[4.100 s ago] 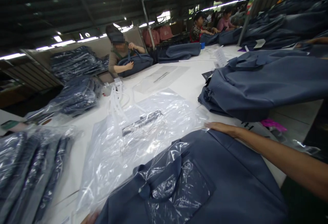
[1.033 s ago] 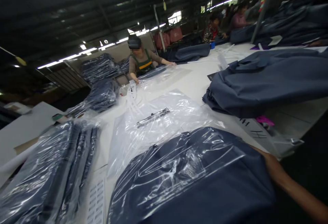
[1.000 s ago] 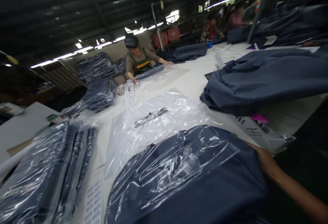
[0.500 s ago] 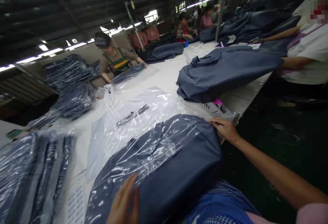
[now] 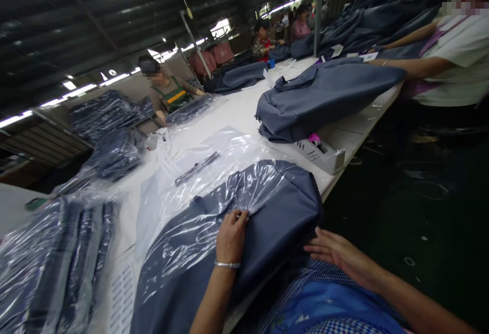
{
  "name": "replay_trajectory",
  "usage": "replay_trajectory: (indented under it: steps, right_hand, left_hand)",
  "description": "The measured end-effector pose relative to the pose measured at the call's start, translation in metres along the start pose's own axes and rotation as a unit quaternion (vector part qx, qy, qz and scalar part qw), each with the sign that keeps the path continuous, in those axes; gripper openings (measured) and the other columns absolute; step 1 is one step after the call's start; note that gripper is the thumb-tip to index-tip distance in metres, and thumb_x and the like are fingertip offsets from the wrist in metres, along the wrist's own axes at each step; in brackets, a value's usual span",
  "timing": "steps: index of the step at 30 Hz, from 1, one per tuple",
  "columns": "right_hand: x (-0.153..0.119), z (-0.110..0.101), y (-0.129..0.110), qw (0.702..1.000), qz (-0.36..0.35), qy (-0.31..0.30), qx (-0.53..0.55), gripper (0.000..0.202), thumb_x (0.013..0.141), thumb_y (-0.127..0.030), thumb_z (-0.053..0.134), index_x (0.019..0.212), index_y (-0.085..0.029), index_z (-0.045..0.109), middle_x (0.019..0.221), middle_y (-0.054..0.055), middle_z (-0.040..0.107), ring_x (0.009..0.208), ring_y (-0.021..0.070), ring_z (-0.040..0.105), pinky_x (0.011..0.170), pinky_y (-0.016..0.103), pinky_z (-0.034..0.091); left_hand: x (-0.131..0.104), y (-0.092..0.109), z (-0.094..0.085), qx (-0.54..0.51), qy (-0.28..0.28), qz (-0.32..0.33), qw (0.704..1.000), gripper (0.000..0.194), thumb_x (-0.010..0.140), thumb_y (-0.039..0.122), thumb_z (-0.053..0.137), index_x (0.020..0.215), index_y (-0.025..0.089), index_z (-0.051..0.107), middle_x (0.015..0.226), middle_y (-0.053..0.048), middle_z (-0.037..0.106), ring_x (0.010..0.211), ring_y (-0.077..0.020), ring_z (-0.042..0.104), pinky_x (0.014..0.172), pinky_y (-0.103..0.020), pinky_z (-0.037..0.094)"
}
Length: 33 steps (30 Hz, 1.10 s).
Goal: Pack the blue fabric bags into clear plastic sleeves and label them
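A large dark blue bag [image 5: 282, 217] lies on the white table in front of me, partly inside a clear plastic sleeve [image 5: 183, 237]. My left hand [image 5: 231, 232], with a silver bangle at the wrist, is closed on the edge of the plastic over the middle of the bag. Beside the bag's near right edge, my right hand [image 5: 332, 250] is open with its fingers stretched out, holding nothing. Beyond the bag, more clear plastic [image 5: 225, 145] lies flat, with a dark folded strip [image 5: 196, 168] showing on it.
Plastic-wrapped dark goods [image 5: 57, 262] are stacked at the left. A grey box [image 5: 324, 156] stands by the table's right edge. Another dark blue bag [image 5: 305, 100] lies behind it, a person's hand at its far end. A person in a green apron [image 5: 173, 94] handles wrapped goods across the table.
My left hand has moved up and right and closed on the plastic. My right hand has let go of the bag's upper right corner and come down nearer to me. The plastic is gathered at my left fingers.
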State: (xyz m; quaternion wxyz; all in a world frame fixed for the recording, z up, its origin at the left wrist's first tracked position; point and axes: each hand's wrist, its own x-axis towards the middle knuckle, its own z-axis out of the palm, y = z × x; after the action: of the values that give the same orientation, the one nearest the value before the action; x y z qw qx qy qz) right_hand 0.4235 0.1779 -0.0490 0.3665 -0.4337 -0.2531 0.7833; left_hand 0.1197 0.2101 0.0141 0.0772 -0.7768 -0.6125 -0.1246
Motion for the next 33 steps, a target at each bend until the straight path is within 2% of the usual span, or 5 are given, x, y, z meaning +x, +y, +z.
replay_trajectory:
  steps: [6,12,18,24,33]
  right_hand:
    - [0.010,0.058,0.020,0.970,0.051,-0.200,0.131,0.034,0.087,-0.044,0.067,0.105,-0.015,0.067,0.111,0.010,0.070,0.116,0.0242,0.061,0.110,0.046,0.040]
    - [0.030,0.090,0.025,0.968,0.044,-0.200,0.147,0.040,0.083,-0.044,0.071,0.114,-0.019,0.068,0.112,0.009,0.071,0.117,0.0267,0.060,0.108,0.047,0.041]
    - [0.021,0.110,0.001,0.966,-0.027,-0.249,0.061,0.048,0.083,-0.044,0.070,0.120,-0.016,0.066,0.116,0.011,0.070,0.119,0.0301,0.058,0.107,0.050,0.040]
    - [0.040,0.142,-0.040,0.908,-0.178,-0.378,-0.034,0.063,0.078,-0.032,0.075,0.136,-0.024,0.053,0.132,0.007,0.060,0.122,0.0257,0.055,0.109,0.045,0.038]
    - [0.175,0.131,-0.052,0.959,-0.279,0.026,-0.040,0.038,0.073,-0.033,0.069,0.107,-0.021,0.057,0.102,0.009,0.065,0.091,0.0235,0.064,0.078,0.040,0.052]
  left_hand:
    - [-0.001,0.009,-0.015,-0.047,-0.034,-0.018,0.998,0.030,0.098,0.029,0.041,0.107,0.025,0.069,0.099,-0.004,0.070,0.091,-0.0173,0.064,0.076,-0.028,0.053]
    - [-0.022,0.028,-0.024,-0.127,-0.089,-0.070,0.985,0.039,0.096,0.040,0.042,0.124,0.021,0.063,0.132,-0.012,0.061,0.122,-0.0253,0.057,0.102,-0.044,0.049]
    - [-0.036,0.043,-0.038,-0.067,-0.111,-0.029,0.991,0.101,0.067,0.038,0.079,0.151,0.025,0.026,0.158,-0.020,0.026,0.142,-0.0389,0.031,0.110,-0.056,0.038]
    - [-0.003,0.018,-0.087,-0.053,-0.005,-0.095,0.994,0.068,0.079,0.008,0.048,0.144,0.022,0.040,0.133,-0.012,0.061,0.113,-0.0275,0.064,0.090,-0.039,0.053]
    - [0.056,-0.032,-0.151,-0.045,0.042,-0.196,0.979,0.041,0.087,0.038,0.050,0.125,0.025,0.058,0.071,0.000,0.067,0.063,-0.0195,0.062,0.062,-0.029,0.042]
